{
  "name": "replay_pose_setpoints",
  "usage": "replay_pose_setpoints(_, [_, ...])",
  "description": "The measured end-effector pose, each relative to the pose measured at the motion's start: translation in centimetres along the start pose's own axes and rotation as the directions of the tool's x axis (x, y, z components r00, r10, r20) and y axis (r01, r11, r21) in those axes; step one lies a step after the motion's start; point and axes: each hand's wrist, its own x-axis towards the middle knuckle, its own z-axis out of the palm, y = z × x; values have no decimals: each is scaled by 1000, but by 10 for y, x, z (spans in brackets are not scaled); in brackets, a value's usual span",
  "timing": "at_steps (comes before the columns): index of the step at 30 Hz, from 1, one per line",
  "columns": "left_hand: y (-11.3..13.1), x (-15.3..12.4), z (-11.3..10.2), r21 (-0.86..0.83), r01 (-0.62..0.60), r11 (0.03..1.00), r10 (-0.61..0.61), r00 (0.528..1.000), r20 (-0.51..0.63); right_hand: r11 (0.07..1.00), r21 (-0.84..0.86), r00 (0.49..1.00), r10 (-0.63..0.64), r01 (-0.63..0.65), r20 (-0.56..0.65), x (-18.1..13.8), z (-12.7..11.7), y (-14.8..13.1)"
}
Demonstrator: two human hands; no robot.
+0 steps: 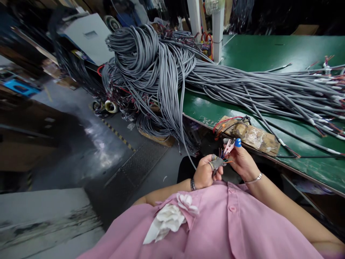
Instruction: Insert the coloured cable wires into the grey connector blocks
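Note:
My left hand (pixel 205 174) is closed around the end of a grey cable (pixel 217 163), its thin coloured wires fanning out toward my right hand. My right hand (pixel 242 161) grips a small pink tool (pixel 229 146) at those wire tips; a blue cap covers one fingertip (pixel 237 142). Both hands hover just off the near edge of the green table (pixel 269 50), above my lap. A bracelet sits on each wrist.
A big heap of grey cables (pixel 161 68) spills from the table to the floor on the left. A taped cardboard block (pixel 250 135) with red and black wires lies at the table edge. White posts (pixel 217 28) stand behind. Grey floor with a striped line is at left.

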Motion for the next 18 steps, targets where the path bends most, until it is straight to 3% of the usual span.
replay_pose_setpoints(4, [0, 1, -1, 26, 9, 1000, -9, 1000, -2, 1000, 3, 1000, -14, 14, -13, -1, 1, 2])
replay_pose_setpoints(10, [0, -4, -4, 68, -41, 997, 41, 999, -12, 991, -99, 984, 100, -86, 145, -10, -5, -5])
replay_pose_setpoints(15, [0, -11, -10, 186, -47, 981, 52, 998, -19, 894, -385, 928, 321, -231, 190, -16, -24, -17])
replay_pose_setpoints(18, [1, -13, -12, 276, -64, 959, 62, 998, 17, 811, -545, 897, 384, -214, 219, -20, -25, -21])
